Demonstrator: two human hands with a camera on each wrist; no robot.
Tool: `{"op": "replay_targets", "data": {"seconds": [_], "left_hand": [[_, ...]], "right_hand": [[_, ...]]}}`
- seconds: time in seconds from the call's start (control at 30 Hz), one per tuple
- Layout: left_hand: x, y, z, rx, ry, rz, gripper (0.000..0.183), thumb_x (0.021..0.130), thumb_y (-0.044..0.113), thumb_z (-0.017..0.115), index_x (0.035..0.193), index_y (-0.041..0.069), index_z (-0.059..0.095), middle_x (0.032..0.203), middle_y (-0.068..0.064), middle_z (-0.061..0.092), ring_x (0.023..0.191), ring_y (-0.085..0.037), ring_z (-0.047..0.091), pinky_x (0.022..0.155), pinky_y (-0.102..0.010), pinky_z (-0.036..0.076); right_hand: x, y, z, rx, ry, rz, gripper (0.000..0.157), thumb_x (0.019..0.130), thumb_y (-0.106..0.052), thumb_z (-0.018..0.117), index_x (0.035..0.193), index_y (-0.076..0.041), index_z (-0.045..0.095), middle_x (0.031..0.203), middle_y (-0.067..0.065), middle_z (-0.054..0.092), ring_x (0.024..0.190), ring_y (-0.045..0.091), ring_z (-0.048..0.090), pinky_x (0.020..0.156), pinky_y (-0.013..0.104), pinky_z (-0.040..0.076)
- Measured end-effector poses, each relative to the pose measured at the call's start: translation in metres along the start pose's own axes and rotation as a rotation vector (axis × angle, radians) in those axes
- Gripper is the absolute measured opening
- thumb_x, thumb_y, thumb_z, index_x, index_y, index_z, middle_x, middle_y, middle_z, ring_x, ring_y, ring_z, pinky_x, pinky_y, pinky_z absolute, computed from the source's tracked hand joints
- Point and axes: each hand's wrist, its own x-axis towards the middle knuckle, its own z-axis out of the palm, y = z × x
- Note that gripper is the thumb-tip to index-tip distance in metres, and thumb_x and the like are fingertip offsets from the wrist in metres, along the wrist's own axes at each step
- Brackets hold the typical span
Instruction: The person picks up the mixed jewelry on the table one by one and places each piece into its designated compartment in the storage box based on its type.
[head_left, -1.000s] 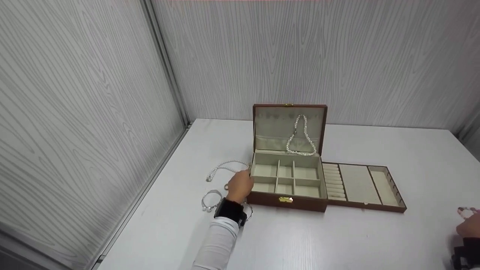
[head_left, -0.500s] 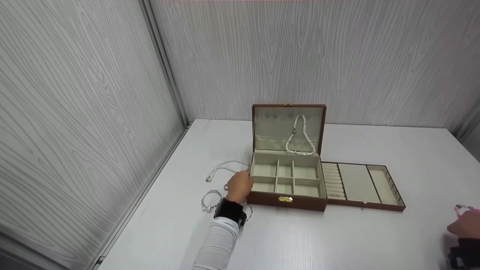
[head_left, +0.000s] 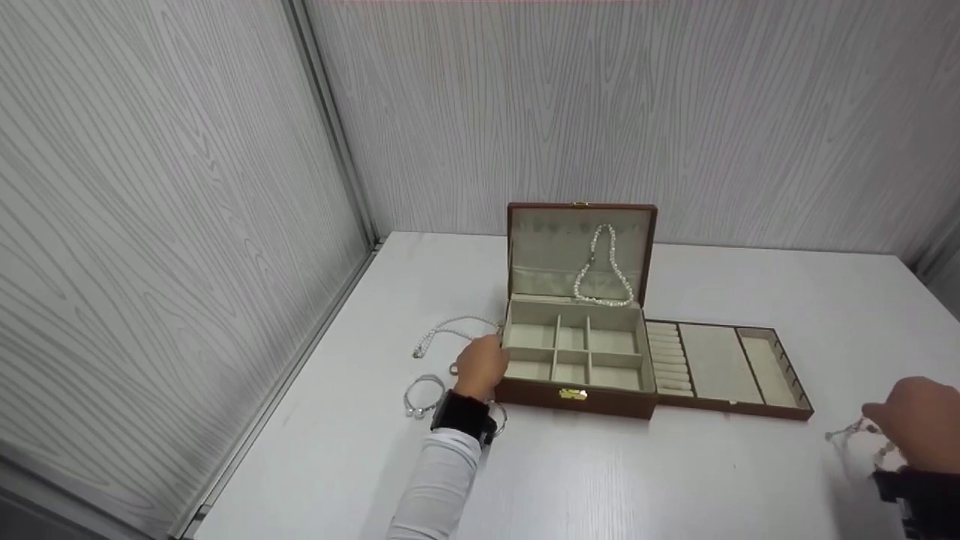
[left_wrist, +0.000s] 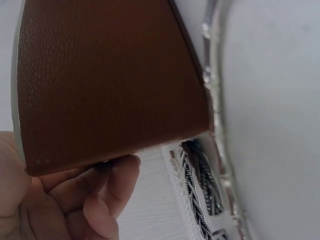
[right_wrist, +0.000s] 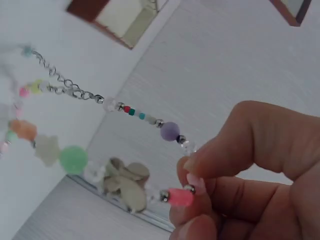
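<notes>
At the left wall of an open brown jewelry box [head_left: 525,397], my left hand [head_left: 480,367] grips the edge. The left wrist view has its fingers [left_wrist: 122,182] bent at the bottom edge of the box's leather side [left_wrist: 110,85], the thumb partly out of frame. Over the right part of the table, my right hand [head_left: 922,420] pinches a beaded bracelet [right_wrist: 73,160] between thumb and finger. Pastel beads, a pale flower-shaped piece and a silver chain end show on it in the right wrist view.
A pearl necklace [head_left: 613,259] hangs inside the raised lid. Right of the box lies a tray [head_left: 716,367] with ring rolls. Beside the left hand are another pearl necklace [head_left: 450,322], a silver bracelet [head_left: 409,394], a second bangle [head_left: 503,420] and a small ring [head_left: 453,368].
My right hand has come in from the right edge, moving up and left with the bracelet, which now dangles from the fingers. The left hand stays at the box.
</notes>
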Motion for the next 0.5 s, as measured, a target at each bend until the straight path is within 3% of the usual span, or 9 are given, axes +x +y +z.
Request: {"op": "replay_targets", "data": {"seconds": [0.1,0.23,0.5], "left_hand": [[0.0,-0.002,0.001,0.001,-0.003,0.011,0.015,0.085,0.017,0.057,0.076,0.008,0.064,0.084,-0.012,0.07,0.075,-0.028,0.066,0.057,-0.038,0.048],[0.001,-0.003,0.001,0.006,-0.01,0.012,0.015,0.086,0.018,0.057,0.076,0.009,0.063,0.083,-0.011,0.07,0.074,-0.027,0.066,0.056,-0.037,0.047],[0.001,-0.002,0.001,-0.002,-0.013,-0.004,0.013,0.084,0.017,0.056,0.078,0.008,0.064,0.085,-0.012,0.07,0.076,-0.028,0.066,0.057,-0.038,0.047]], "right_hand": [[-0.009,-0.022,-0.009,0.009,0.098,-0.054,0.029,0.076,-0.011,0.055,0.049,-0.002,0.047,0.046,0.005,0.047,0.048,0.019,0.043,0.047,0.027,0.029],[-0.017,-0.049,-0.021,0.008,0.167,-0.092,0.023,0.077,-0.01,0.055,0.06,0.005,0.053,0.053,0.013,0.052,0.051,0.021,0.046,0.047,0.027,0.031],[-0.026,-0.095,-0.032,0.04,0.337,-0.141,0.023,0.076,-0.014,0.059,0.054,-0.008,0.052,0.057,0.004,0.046,0.049,0.015,0.036,0.039,0.027,0.024]]}}
